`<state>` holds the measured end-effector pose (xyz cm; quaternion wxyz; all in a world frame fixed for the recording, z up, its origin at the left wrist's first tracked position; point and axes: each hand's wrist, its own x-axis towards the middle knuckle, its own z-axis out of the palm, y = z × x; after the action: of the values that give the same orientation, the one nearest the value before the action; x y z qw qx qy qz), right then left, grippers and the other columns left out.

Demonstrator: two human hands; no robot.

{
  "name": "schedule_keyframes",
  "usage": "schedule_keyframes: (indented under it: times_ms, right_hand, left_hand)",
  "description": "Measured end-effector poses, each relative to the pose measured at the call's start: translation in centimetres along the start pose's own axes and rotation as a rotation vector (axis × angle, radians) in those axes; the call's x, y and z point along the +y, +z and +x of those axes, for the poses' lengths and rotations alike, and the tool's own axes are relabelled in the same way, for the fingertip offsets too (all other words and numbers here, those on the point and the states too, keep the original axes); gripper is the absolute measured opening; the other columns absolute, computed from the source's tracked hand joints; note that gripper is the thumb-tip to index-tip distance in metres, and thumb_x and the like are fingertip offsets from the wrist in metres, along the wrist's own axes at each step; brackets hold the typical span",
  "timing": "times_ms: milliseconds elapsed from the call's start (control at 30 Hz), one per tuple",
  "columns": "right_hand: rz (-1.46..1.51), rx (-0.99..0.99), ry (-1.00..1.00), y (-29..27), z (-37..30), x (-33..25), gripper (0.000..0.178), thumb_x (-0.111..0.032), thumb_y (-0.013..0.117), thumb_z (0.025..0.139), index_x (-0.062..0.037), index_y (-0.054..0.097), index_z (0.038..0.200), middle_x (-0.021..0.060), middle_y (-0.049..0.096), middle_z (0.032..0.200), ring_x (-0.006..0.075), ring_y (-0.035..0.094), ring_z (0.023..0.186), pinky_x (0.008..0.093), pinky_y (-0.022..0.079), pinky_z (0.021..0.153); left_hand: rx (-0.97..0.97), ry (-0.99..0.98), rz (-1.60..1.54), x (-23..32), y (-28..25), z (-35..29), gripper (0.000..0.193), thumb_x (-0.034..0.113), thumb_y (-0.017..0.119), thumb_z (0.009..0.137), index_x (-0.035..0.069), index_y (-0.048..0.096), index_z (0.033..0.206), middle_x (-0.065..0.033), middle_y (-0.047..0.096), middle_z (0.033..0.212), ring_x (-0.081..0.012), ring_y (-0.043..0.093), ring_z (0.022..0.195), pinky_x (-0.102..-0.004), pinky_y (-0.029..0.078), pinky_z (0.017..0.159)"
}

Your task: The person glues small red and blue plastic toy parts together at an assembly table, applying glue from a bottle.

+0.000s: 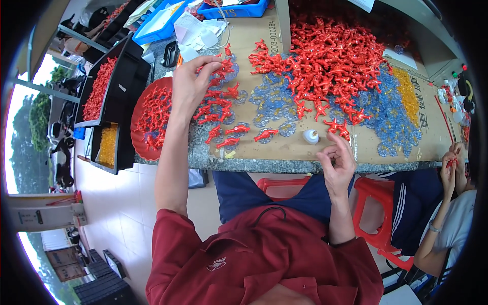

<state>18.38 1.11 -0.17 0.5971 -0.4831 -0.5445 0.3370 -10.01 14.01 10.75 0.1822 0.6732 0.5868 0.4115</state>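
My left hand [192, 84] reaches over the left part of the cardboard, thumb and fingers pinched together beside small red plastic figures [219, 100]. What lies between its fingertips, if anything, is too small to make out. These figures lie in loose rows, many on clear bluish plastic discs [244, 95]. My right hand [337, 165] hovers at the table's near edge, fingers loosely bent and apart, holding nothing visible. Just beyond it stand a small white bottle [310, 136] and a few red figures [336, 127].
A big heap of red figures [330, 56] fills the back, beside bluish discs [396, 112] and yellow pieces [405, 94]. At left are a red scalloped tray [136, 127] and black bins [119, 86]. Blue trays [160, 23] stand behind. A co-worker's hands [451, 165] hold a red piece at right.
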Motion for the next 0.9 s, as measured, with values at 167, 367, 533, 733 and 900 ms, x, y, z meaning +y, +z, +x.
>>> schedule_keyframes:
  times_ms: [167, 367, 533, 733, 900]
  right_hand:
    - [0.078, 0.134, -0.152, -2.3, -1.5, -2.1, 0.031, -0.001, 0.065, 0.075, 0.0052, 0.055, 0.104, 0.0103, 0.054, 0.095, 0.0096, 0.053, 0.065, 0.0209, 0.044, 0.055]
    - [0.075, -0.152, -0.016, -4.1, -1.6, -6.2, 0.024, -0.002, 0.067, 0.073, 0.0025, 0.060, 0.095, 0.0083, 0.058, 0.086, 0.0135, 0.056, 0.067, 0.0228, 0.045, 0.063]
    - [-0.004, 0.086, -0.132, -7.7, -3.5, -4.2, 0.019, -0.001, 0.067, 0.072, 0.0027, 0.063, 0.090, 0.0102, 0.059, 0.084, 0.0151, 0.056, 0.076, 0.0239, 0.044, 0.066]
    - [-0.066, 0.086, -0.030, -10.0, -5.2, -3.4, 0.016, -0.002, 0.067, 0.072, 0.0005, 0.063, 0.087, 0.0069, 0.058, 0.082, 0.0112, 0.056, 0.068, 0.0214, 0.045, 0.059]
    - [-0.042, 0.064, 0.008, -10.1, -4.9, -2.7, 0.013, -0.005, 0.065, 0.075, 0.0011, 0.063, 0.086, 0.0065, 0.057, 0.081, 0.0106, 0.055, 0.068, 0.0211, 0.044, 0.059]
  left_hand:
    - [-0.168, 0.003, -0.201, 7.7, 1.0, -7.2, 0.010, 0.000, 0.057, 0.078, -0.003, 0.063, 0.086, -0.0059, 0.064, 0.075, -0.0092, 0.060, 0.069, -0.0229, 0.046, 0.061]
    - [-0.558, 0.103, -0.356, 11.4, 8.1, -13.4, 0.015, -0.002, 0.063, 0.073, -0.001, 0.063, 0.087, -0.0082, 0.064, 0.081, -0.0124, 0.062, 0.074, -0.0249, 0.049, 0.066]
    - [-0.574, -0.264, -0.970, 12.6, 14.8, -16.2, 0.024, -0.005, 0.065, 0.073, -0.004, 0.059, 0.096, -0.0090, 0.061, 0.092, -0.0130, 0.060, 0.081, -0.0260, 0.050, 0.070]
    - [-0.588, -0.150, -0.882, 12.4, 18.0, -17.8, 0.016, -0.005, 0.064, 0.073, -0.004, 0.062, 0.089, -0.0093, 0.061, 0.087, -0.0119, 0.059, 0.077, -0.0224, 0.049, 0.069]
    - [-0.622, -0.190, -0.864, 12.0, 18.3, -17.6, 0.017, -0.006, 0.063, 0.073, -0.004, 0.062, 0.090, -0.0094, 0.061, 0.086, -0.0121, 0.059, 0.077, -0.0228, 0.049, 0.070]
